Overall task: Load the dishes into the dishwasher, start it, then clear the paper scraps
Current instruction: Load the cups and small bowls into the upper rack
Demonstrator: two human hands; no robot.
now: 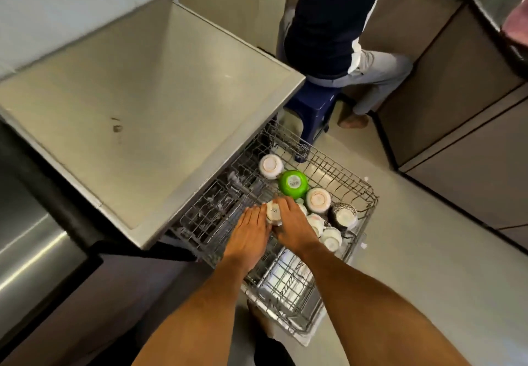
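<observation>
The steel counter [137, 102] overhangs the dishwasher's pulled-out wire rack [328, 171], where loading is the step in hand: upturned bowls sit in a row, a white bowl [270, 165] at the far end, then a green bowl [293, 184], then more white ones. Both hands meet over a small white cup [273, 213] in the rack, the left hand [251, 237] lying against it with fingers straight, its grip released, while the right hand [291, 222] curls around it. Next, I judge, the cup must be seated mouth-down between the wires before either hand lets go.

Upturned bowls [317, 198] crowd the rack's [368, 194] right; left tines open.
</observation>
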